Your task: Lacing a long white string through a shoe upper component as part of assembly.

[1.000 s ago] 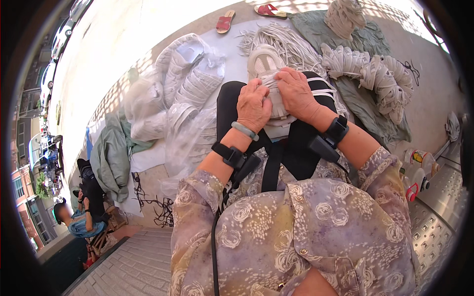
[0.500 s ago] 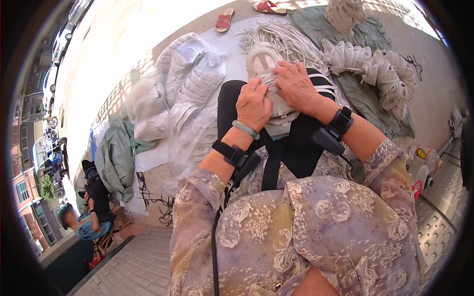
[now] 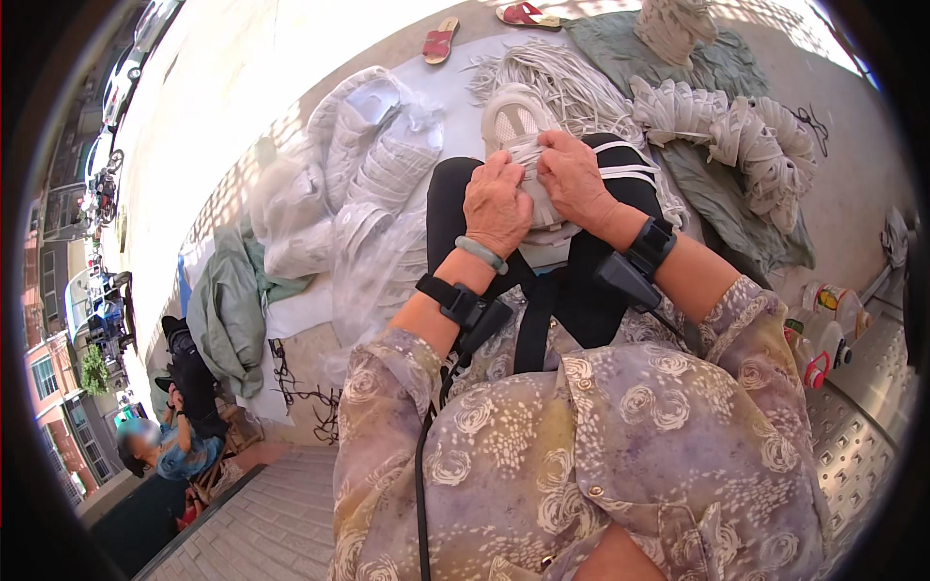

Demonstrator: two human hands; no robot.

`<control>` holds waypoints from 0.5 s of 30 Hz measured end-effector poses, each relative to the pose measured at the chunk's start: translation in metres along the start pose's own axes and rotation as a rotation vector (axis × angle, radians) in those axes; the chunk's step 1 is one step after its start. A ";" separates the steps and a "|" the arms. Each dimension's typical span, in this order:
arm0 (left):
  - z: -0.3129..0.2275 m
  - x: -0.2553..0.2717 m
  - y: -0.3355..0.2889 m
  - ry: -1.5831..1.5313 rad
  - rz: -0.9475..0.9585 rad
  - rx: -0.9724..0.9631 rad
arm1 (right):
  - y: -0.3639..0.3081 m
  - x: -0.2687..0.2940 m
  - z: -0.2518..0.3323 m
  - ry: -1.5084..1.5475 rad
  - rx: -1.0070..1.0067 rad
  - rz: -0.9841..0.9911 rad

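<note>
A pale beige-white sneaker rests between my knees, its toe pointing away from me. My left hand is closed on the left side of the sneaker's lacing, fingers bent over its edge. My right hand pinches at the lacing from the other side, its thumb and index finger together. White shoelace strands trail from there across my right knee. My fingers hide much of the lacing, so how far the lace is threaded cannot be made out.
Beyond my knees lies a heap of loose laces. Tied bundles of pale shoe parts rest on green cloth at right. Plastic-wrapped shoes lie at left. Red slippers stand far off; another person sits at lower left.
My right hand has drawn in slightly toward me, and its spread fingers have closed into a pinch. The left hand stays in place. The seated person's hands have lowered slightly.
</note>
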State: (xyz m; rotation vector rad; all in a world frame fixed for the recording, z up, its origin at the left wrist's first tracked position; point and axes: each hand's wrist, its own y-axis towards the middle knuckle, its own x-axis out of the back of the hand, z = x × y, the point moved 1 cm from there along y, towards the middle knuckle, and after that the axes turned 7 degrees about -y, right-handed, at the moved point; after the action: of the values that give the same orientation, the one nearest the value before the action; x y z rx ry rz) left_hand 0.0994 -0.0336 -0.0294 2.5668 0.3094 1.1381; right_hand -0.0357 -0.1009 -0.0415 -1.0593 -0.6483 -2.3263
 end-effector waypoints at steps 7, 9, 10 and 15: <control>0.000 0.002 -0.003 -0.079 -0.017 0.014 | -0.001 0.011 -0.009 0.022 0.099 -0.016; 0.000 -0.001 -0.002 -0.069 0.011 0.032 | 0.000 0.004 -0.007 0.019 0.066 -0.029; 0.000 -0.001 -0.003 -0.048 -0.010 0.024 | 0.000 0.001 -0.006 0.022 0.035 -0.053; -0.002 -0.004 -0.004 -0.010 -0.046 -0.001 | 0.001 -0.005 -0.008 0.021 0.017 -0.027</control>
State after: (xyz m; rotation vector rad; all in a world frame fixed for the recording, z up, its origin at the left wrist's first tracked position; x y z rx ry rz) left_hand 0.0949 -0.0308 -0.0326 2.5502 0.3635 1.1081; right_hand -0.0365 -0.1056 -0.0495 -1.0237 -0.6770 -2.3482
